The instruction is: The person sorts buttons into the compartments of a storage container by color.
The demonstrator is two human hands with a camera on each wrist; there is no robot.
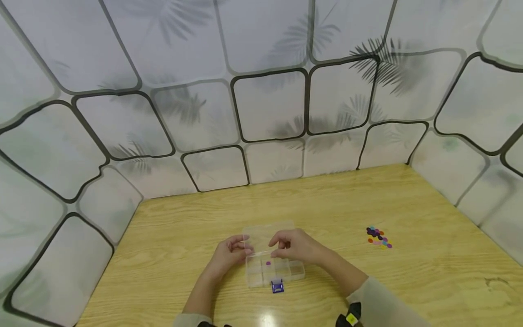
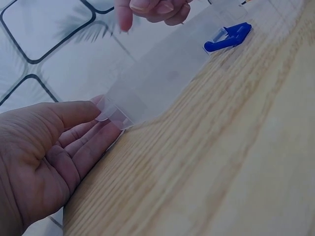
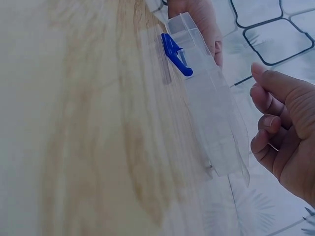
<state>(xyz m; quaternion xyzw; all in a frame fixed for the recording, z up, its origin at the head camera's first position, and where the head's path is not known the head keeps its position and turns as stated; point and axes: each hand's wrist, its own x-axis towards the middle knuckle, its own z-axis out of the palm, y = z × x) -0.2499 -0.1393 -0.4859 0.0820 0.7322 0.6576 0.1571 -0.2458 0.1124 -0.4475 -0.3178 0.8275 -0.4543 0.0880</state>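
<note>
A clear plastic compartment box (image 1: 254, 274) stands on the table with its see-through lid (image 1: 265, 234) raised at the back. A blue latch (image 1: 277, 286) projects from its front side. One small magenta round piece (image 1: 268, 263) lies in a compartment. At the box's left back corner, my left hand (image 1: 229, 255) holds the plastic between thumb and fingers; the left wrist view shows the thumb (image 2: 81, 112) on that corner. My right hand (image 1: 296, 245) hovers over the box's back right part. Its fingers are loosely bent, and nothing shows between thumb and index finger.
To the right on the wooden table (image 1: 196, 218) lies a loose group of small coloured round pieces (image 1: 379, 237), purple, pink, orange, yellow and blue. A patterned cloth wall (image 1: 269, 106) encloses the back and sides of the table.
</note>
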